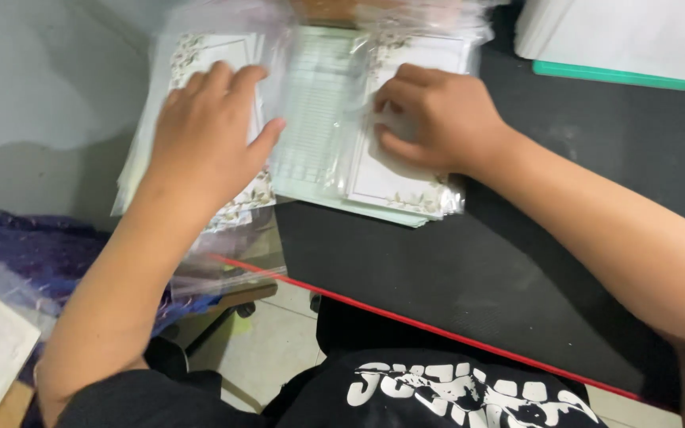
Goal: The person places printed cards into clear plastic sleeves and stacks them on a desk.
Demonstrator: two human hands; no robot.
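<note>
A floral-bordered sheet in a clear sleeve [406,170] is pinned at upper centre by the right hand [438,119], fingers curled; its long axis runs toward the frame's top. A second sleeved stack [200,55] is pressed by the left hand [208,135], fingers spread flat. Both lie on a black desk mat [453,269] with a red edge; pale floor tiles [279,341] are seen below.

Two hands, left [204,131] and right [438,119], lay on two stacks of floral-bordered cards [406,182] in clear sleeves; one lined sheet [315,103] sat between.
</note>
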